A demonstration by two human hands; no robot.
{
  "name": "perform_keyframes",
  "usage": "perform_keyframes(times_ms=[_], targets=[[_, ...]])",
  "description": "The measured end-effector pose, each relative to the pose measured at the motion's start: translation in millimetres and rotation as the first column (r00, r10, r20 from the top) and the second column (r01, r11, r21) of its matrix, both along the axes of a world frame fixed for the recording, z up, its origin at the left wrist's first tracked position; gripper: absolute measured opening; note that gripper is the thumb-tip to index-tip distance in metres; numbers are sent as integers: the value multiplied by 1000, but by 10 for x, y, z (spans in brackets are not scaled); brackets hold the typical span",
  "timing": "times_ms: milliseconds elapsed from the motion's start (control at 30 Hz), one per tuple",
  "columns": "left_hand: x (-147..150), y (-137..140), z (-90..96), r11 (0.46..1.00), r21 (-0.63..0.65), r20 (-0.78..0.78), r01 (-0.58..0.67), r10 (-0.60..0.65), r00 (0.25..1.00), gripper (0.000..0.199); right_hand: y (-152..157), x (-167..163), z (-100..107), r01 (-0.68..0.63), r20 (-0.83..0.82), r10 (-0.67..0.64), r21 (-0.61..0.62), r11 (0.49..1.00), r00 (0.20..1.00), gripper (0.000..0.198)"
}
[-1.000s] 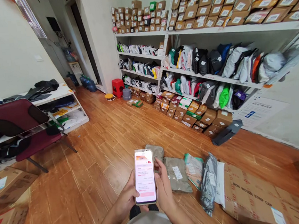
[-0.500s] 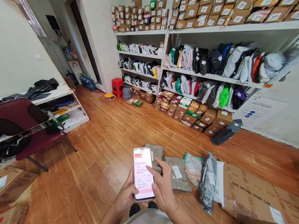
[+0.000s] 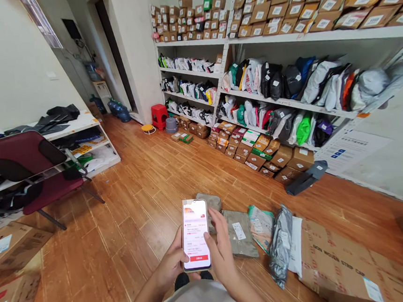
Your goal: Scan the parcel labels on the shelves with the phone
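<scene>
A smartphone (image 3: 195, 236) is held upright in front of my body, its lit screen facing me with a list and a red button near the bottom. My left hand (image 3: 175, 259) is wrapped round its left and lower side, thumb at the screen's edge. Beside the right edge is my right hand (image 3: 221, 248), fingers stretched out and thumb close to the screen; it grips nothing. Beyond it on the floor lie a grey-brown parcel (image 3: 243, 241), another partly hidden parcel (image 3: 208, 201), a teal-and-orange package (image 3: 261, 225) and a grey plastic-wrapped parcel (image 3: 281, 247).
A large flat carton (image 3: 341, 261) lies at the right. Shelves (image 3: 267, 98) full of boxes and bagged parcels line the far wall, with more boxes (image 3: 255, 160) below. A maroon chair (image 3: 53, 192), a white desk (image 3: 89, 121) and cartons (image 3: 17, 242) stand at the left.
My right index finger has lifted off the screen and moved to the phone's right side. The button at the screen's bottom has turned from pale pink to red.
</scene>
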State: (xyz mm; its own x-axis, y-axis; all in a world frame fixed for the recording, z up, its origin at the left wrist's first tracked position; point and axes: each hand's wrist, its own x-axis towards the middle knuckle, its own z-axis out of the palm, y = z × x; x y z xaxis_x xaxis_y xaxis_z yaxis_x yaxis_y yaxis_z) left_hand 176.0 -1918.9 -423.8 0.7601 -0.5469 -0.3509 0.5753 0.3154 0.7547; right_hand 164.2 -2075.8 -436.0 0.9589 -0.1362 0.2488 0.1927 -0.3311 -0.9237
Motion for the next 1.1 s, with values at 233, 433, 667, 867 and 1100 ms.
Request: perform_keyframes(times_ms=[233, 433, 667, 867, 1100], targets=[[5, 21, -17, 999, 16, 20, 28, -28, 999, 100, 66, 135, -12, 64, -105, -50, 130, 990, 993, 26], [22, 20, 8, 998, 38, 40, 45, -46, 998, 91, 79, 144, 50, 81, -122, -63, 156, 984, 991, 25], [20, 2, 67, 998, 51, 13, 27, -28, 1000, 98, 68, 124, 54, 46, -109, -21, 239, 970, 994, 25], [36, -8, 92, 998, 57, -2, 11, -10, 1000, 101, 70, 125, 63, 55, -119, -21, 285, 957, 993, 24], [80, 1, 52, 1000, 11, -26, -16, 17, 1000, 108, 73, 171, 97, 10, -150, 54, 395, 919, 987, 26]])
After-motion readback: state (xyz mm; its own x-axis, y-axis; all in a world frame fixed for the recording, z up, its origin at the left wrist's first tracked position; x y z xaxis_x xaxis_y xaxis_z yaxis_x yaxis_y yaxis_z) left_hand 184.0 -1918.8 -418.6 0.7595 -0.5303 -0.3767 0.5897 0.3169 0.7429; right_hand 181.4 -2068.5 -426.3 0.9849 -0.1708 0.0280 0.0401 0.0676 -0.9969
